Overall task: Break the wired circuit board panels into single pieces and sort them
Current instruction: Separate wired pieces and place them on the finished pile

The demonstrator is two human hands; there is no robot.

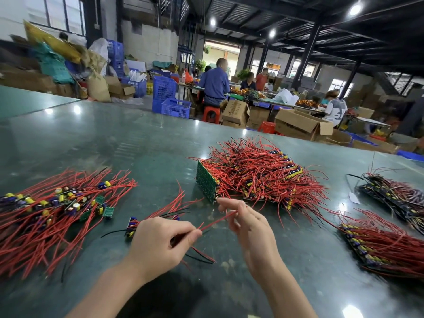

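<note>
both forearms reaching fwd, left hand (160, 242) curled w/ thumb n fingers pinched, right hand (249, 222) fingers loosely bent, tips raised

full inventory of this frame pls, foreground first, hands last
table: one, dark green, glossy, foreground.
single boards pile: one, red wires, yellow and purple capacitors, left.
panel heap: one, green boards, red wires, centre.
panel stacks: two, dark boards, red wires, right.
small piece: one, wired, beside left hand.
blue crates: several, background left.
cardboard boxes: several, brown, background.
red stools: two.
workers: several, seated at far tables.
left hand: pinches red wire.
right hand: fingers around the same wire.
</note>
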